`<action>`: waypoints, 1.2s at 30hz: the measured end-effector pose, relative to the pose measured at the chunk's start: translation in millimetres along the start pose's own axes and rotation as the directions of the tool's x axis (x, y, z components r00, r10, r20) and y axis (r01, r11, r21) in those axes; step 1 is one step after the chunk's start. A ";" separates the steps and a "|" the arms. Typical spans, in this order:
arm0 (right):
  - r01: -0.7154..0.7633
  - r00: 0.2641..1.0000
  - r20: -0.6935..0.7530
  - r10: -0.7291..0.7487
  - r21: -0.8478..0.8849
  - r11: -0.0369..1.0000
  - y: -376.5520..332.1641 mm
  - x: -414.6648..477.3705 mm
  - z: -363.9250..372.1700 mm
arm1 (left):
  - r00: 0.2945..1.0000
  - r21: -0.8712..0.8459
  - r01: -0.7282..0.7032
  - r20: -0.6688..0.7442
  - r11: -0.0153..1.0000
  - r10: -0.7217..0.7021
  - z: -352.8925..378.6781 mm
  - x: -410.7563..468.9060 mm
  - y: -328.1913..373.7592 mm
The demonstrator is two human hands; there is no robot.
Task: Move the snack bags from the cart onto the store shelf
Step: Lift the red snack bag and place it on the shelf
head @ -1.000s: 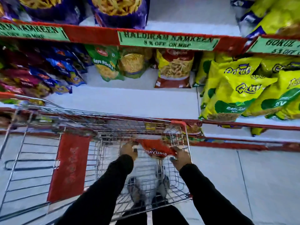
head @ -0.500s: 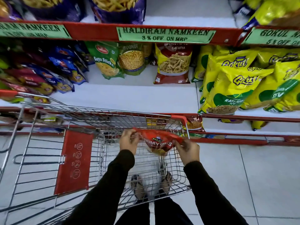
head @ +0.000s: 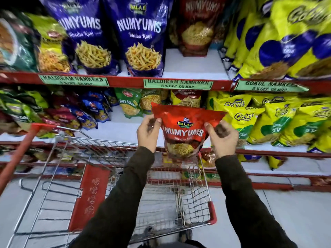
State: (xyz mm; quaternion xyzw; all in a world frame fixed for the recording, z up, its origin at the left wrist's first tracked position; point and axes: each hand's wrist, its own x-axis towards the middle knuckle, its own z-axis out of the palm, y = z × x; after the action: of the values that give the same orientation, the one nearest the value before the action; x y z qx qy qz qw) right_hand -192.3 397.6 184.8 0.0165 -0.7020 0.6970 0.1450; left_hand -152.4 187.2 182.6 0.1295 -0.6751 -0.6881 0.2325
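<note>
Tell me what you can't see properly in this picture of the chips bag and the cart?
- Head view: the small words under NUMYUMS on the red bag are blurred and unreadable.
- The bag's side edges are covered by the left hand and right hand.
- The cart floor is partly hidden by both sleeves.
- The top shelf's purple bags are cut off by the upper edge.

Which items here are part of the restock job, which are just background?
In the job:
- red Numyums bag, held by left hand and right hand
- cart below it
- upper shelf, with a matching red bag

Background:
- blue Numyums bags
- yellow Gokul bags
- green price labels
</note>
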 end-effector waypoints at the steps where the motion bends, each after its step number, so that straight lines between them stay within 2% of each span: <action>1: 0.027 1.000 -0.013 -0.027 0.027 0.999 -13.0 9.3 1.8 | 1.000 -0.029 -0.021 0.002 0.999 0.021 5.3 7.1 12.2; 4: 0.124 0.992 -0.049 -0.119 0.117 0.985 -54.6 38.2 6.9 | 0.992 -0.096 -0.124 0.003 0.988 0.125 23.2 29.4 54.3; 7: 0.185 0.982 -0.084 -0.172 0.192 0.964 -90.7 69.9 12.2 | 0.986 -0.196 -0.169 -0.022 0.966 0.168 45.6 53.6 90.8; 13: 0.288 0.954 -0.151 -0.260 0.209 0.935 -156.7 139.4 21.3 | 0.993 -0.435 -0.119 -0.037 0.893 0.114 100.4 119.0 161.9; 18: 0.280 0.959 -0.090 -0.268 0.163 0.946 -175.1 197.2 30.0 | 1.000 -0.452 -0.002 -0.015 0.892 -0.005 135.6 156.4 187.1; 22: 0.264 0.964 -0.059 -0.260 0.061 0.963 -175.7 243.4 41.4 | 0.997 -0.422 -0.009 -0.072 0.907 -0.024 158.2 192.8 190.8; 28: 0.156 0.987 -0.052 -0.154 0.038 0.987 -149.8 303.2 62.4 | 0.981 -0.514 0.024 -0.154 0.857 -0.120 181.4 230.1 184.2; 32: 0.114 0.993 0.009 -0.116 0.128 0.985 -124.3 318.8 74.0 | 0.983 -0.467 0.013 -0.157 0.884 -0.097 183.7 240.7 170.3; 34: 0.037 0.994 0.106 -0.042 0.049 0.998 -109.2 320.5 76.1 | 0.985 -0.393 0.025 -0.145 0.919 -0.089 182.2 246.8 162.8; 36: -0.070 0.969 0.229 0.095 -0.114 0.991 -90.2 314.9 75.3 | 0.986 -0.293 0.111 -0.088 0.950 -0.143 180.3 250.0 149.1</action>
State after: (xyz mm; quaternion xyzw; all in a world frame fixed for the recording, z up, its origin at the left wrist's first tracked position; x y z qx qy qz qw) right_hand -487.1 377.4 345.0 0.0615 -0.7501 0.6577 0.0327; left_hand -434.1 223.0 373.9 0.1748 -0.5447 -0.7842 0.2403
